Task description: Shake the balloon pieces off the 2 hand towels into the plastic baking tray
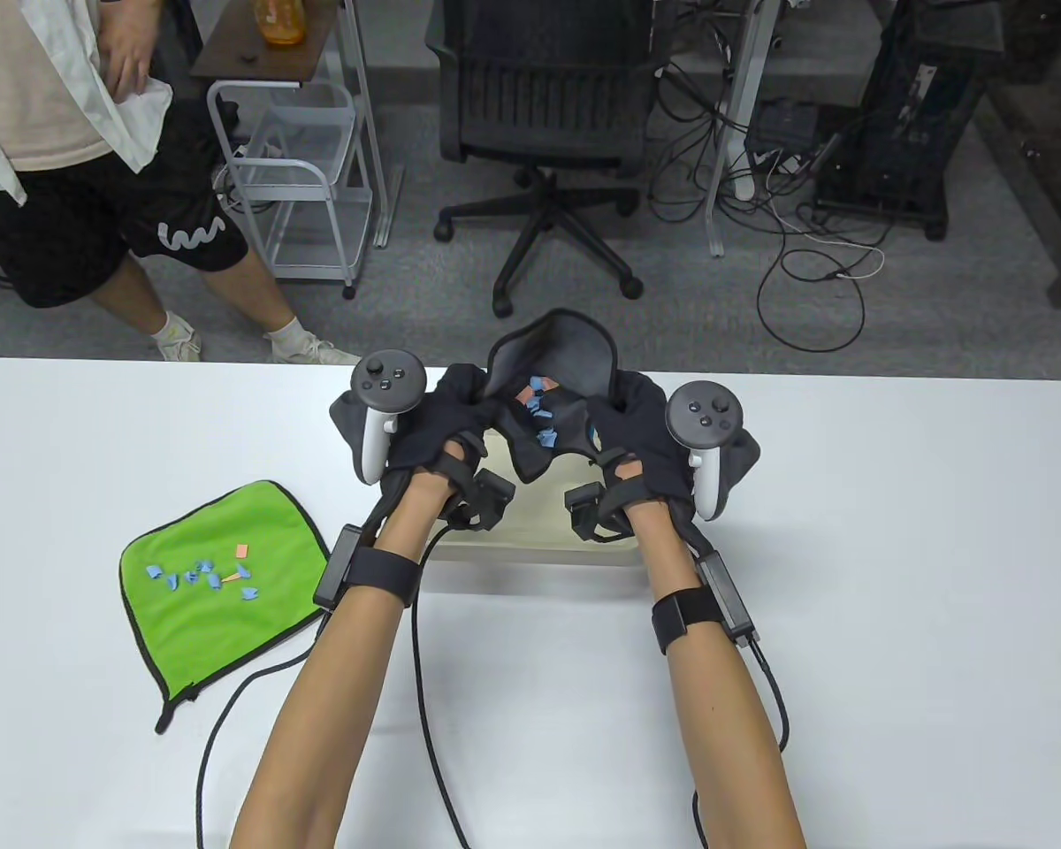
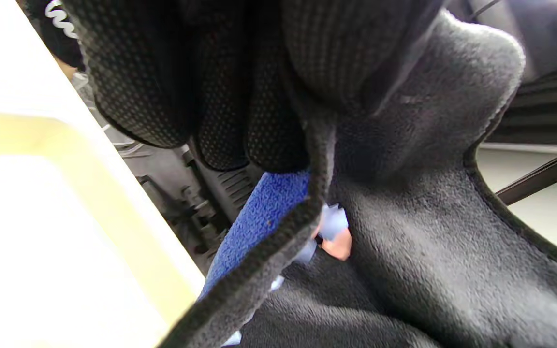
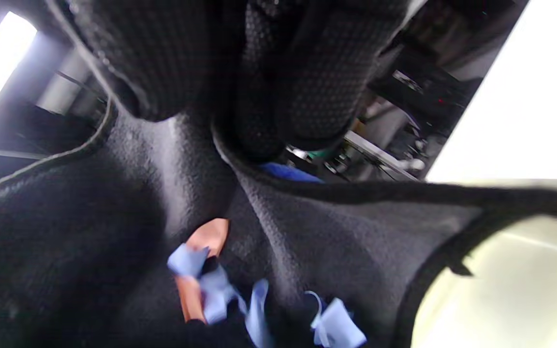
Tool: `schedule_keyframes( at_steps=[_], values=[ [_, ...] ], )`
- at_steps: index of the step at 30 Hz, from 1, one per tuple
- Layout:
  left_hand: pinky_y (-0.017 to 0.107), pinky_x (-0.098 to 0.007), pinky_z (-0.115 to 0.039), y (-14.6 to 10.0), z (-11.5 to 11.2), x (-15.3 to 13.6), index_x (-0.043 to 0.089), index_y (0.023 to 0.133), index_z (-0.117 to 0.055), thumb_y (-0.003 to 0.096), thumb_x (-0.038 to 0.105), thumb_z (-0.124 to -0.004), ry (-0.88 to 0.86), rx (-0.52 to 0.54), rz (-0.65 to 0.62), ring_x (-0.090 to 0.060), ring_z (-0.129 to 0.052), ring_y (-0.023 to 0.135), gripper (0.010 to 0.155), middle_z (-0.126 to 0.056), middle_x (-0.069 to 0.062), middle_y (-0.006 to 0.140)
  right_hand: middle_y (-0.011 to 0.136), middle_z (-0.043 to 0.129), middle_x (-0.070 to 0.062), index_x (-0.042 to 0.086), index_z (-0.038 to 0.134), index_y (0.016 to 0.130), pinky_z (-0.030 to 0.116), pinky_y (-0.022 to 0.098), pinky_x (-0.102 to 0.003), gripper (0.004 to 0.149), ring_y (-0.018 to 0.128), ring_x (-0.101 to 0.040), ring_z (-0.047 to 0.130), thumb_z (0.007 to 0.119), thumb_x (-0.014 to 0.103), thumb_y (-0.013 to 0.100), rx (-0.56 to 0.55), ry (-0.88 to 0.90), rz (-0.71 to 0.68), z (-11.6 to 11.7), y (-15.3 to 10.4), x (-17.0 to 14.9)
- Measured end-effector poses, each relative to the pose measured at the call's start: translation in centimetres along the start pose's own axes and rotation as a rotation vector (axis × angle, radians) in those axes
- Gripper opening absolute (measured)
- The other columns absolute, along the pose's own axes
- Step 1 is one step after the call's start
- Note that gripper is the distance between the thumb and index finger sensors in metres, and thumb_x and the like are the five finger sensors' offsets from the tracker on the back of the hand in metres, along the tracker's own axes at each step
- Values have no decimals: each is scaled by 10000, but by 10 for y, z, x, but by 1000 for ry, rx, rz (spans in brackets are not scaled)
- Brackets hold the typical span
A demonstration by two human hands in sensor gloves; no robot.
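Left hand: our left hand (image 1: 446, 424) grips one side of the dark grey towel (image 1: 557, 354), gloved fingers (image 2: 220, 121) curled over its bound edge (the left wrist view shows the hem pinched under them).
Right hand: our right hand (image 1: 632, 433) grips the opposite side of the same towel, fingers (image 3: 302, 96) folded over the hem.
Dark grey towel: we hold it up off the bench (image 1: 893, 575) between both hands, so that it sags into a pouch; its far edge stands up behind the hands.
Balloon pieces in the pouch: blue balloon pieces (image 1: 544, 420) and a few orange bits lie gathered in the fold between our hands; the right wrist view shows them (image 3: 259, 299) bunched low in the crease.
Plastic baking tray: the pale tray (image 1: 539, 522) sits on the bench right under the held towel, between our wrists; its yellowish rim (image 2: 128, 203) shows in the left wrist view.
Green towel: the green towel (image 1: 221, 592) lies flat on the bench to our left, well apart from the tray.
Pieces on the green towel: small blue and orange scraps (image 1: 203, 575) rest scattered on its middle.
Trackers: one is strapped on the back of each hand (image 1: 387, 389).
Beyond the bench: an office chair (image 1: 544, 115) and a standing person (image 1: 97, 177).
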State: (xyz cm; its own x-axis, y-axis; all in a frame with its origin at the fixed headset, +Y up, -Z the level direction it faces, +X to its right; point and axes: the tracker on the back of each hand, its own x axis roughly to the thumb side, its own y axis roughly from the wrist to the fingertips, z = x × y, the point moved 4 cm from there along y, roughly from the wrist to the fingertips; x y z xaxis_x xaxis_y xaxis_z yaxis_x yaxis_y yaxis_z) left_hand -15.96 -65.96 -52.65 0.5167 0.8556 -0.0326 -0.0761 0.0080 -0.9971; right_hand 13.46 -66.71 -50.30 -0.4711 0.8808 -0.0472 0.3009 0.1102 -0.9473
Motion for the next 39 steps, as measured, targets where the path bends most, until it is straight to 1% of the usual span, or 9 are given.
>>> schedule_keyframes(
  at_steps=[3, 7, 10, 15, 18, 20, 22, 30, 39],
  values=[
    [568, -413, -889, -2, -6, -14, 414, 691, -717, 367, 320, -825, -18, 28, -32, -206, -1000, 835, 354, -923, 134, 742, 972, 765, 186, 472, 734, 731, 938, 560, -173, 387, 777, 15, 992, 876, 401, 378, -43, -26, -53, 2, -7, -14],
    [574, -414, -882, -6, -19, -34, 411, 689, -718, 366, 316, -825, -1, 8, -32, -210, -986, 846, 353, -917, 134, 749, 969, 775, 162, 451, 744, 730, 947, 551, -181, 387, 777, 0, 1001, 882, 385, 374, -38, -21, -39, 14, -15, -37],
    [574, -417, -880, -8, -19, -36, 410, 689, -720, 365, 316, -826, -16, 11, -37, -214, -984, 847, 353, -917, 132, 750, 972, 772, 152, 444, 742, 734, 944, 553, -187, 387, 779, -8, 999, 879, 377, 378, -22, 17, -49, 19, -20, -35],
    [573, -415, -879, -13, 10, 4, 414, 694, -716, 370, 322, -824, -75, 45, -126, -216, -989, 842, 354, -917, 130, 755, 975, 764, 162, 457, 725, 742, 934, 564, -180, 388, 784, 5, 989, 863, 395, 385, -40, 39, -121, 2, -22, 10],
    [534, -380, -922, -19, 30, 32, 420, 694, -719, 369, 327, -827, -45, 90, -180, -213, -1032, 797, 355, -929, 129, 744, 977, 755, 177, 468, 711, 748, 925, 568, -173, 389, 780, 18, 984, 851, 408, 391, -50, 44, -162, -10, -23, 39],
    [534, -380, -923, -22, 33, 37, 421, 694, -718, 369, 331, -827, -17, 92, -197, -212, -1034, 796, 355, -931, 130, 744, 974, 756, 178, 468, 708, 747, 925, 564, -170, 390, 779, 17, 980, 850, 407, 389, -61, 36, -190, -13, -24, 48],
    [535, -380, -922, -25, 26, 29, 422, 695, -717, 370, 332, -826, 6, 75, -191, -209, -1032, 799, 354, -931, 130, 744, 971, 760, 168, 460, 711, 748, 927, 558, -173, 391, 768, 14, 988, 852, 402, 388, -61, 17, -193, -8, -27, 44],
    [545, -389, -909, -32, -21, -35, 417, 695, -716, 370, 333, -823, 45, -12, -81, -215, -1012, 815, 353, -926, 129, 748, 965, 772, 122, 417, 720, 756, 933, 542, -197, 392, 759, -23, 996, 855, 379, 390, 16, -39, -133, 32, -39, -7],
    [556, -400, -893, -34, -14, -36, 430, 703, -707, 375, 357, -816, 1, -5, -89, -224, -992, 833, 353, -916, 125, 767, 980, 749, 144, 434, 698, 763, 928, 565, -172, 394, 780, 7, 984, 839, 393, 398, 4, -72, -147, 24, -34, 26]
  ],
)
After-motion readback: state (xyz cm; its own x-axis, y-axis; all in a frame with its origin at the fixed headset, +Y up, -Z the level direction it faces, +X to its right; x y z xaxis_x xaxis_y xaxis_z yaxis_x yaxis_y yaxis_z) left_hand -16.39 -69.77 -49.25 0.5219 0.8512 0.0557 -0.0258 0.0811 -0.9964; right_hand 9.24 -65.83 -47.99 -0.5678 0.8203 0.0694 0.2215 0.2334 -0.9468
